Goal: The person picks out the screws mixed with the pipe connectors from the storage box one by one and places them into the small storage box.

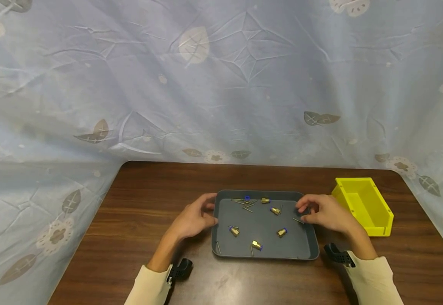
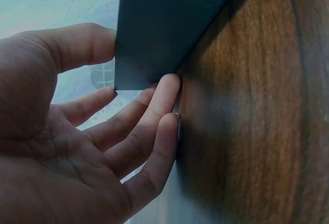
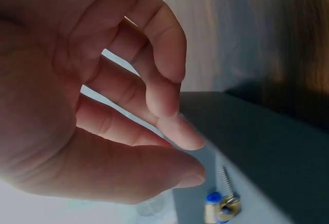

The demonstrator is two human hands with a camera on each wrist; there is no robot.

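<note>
A grey rectangular tray (image 1: pixel 261 220) lies on the table with loose screws (image 1: pixel 248 209) and brass push-in fittings with blue collars (image 1: pixel 257 245) scattered in it. At its left side, my left hand (image 1: pixel 193 217) holds the edge. The left wrist view shows the thumb (image 2: pixel 85 44) at the rim and the other fingers bent along the tray's outer wall (image 2: pixel 164 29), low by the tabletop. Over the right rim hovers my right hand (image 1: pixel 328 212), fingers loosely bent, thumb and index apart with nothing between them. Below its fingertips, a screw (image 3: pixel 227 183) and a fitting (image 3: pixel 227 208) appear in the right wrist view.
A yellow open-fronted bin (image 1: pixel 364 207) stands on the table just beyond my right hand. The dark wooden table (image 1: pixel 149 186) ends at a patterned cloth curtain (image 1: pixel 221 84) along the back and sides. Each wrist wears a black camera strap (image 1: pixel 181 270).
</note>
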